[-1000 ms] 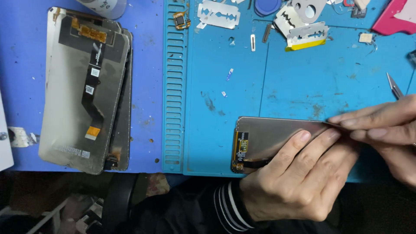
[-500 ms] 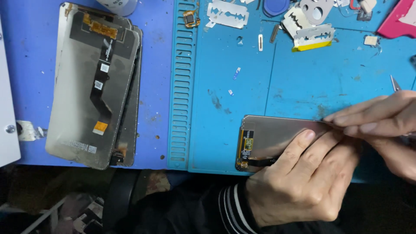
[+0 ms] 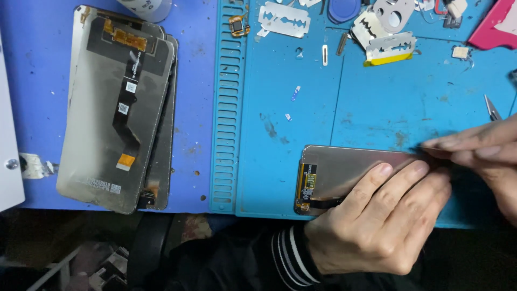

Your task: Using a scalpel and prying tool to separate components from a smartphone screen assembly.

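A phone display panel (image 3: 350, 167) lies back side up on the light-blue work mat (image 3: 280, 97), with a small orange flex board at its left end. My left hand (image 3: 377, 226), in a striped cuff, lies over the panel's near edge, fingers pressing on it and holding it down. My right hand (image 3: 484, 156) comes in from the right, fingertips pinched on a thin dark piece (image 3: 423, 150) at the panel's far right edge. What that piece is I cannot tell.
Two more display panels (image 3: 116, 108) are stacked on the darker blue mat at the left. Razor blades (image 3: 284, 19), a yellow-edged blade (image 3: 390, 48), small metal parts and a pink card (image 3: 493, 27) lie along the back. Tweezer tips (image 3: 492, 108) show behind my right hand.
The view has drifted a little, so everything sits further right in frame. Both hands keep the same hold on the panel.
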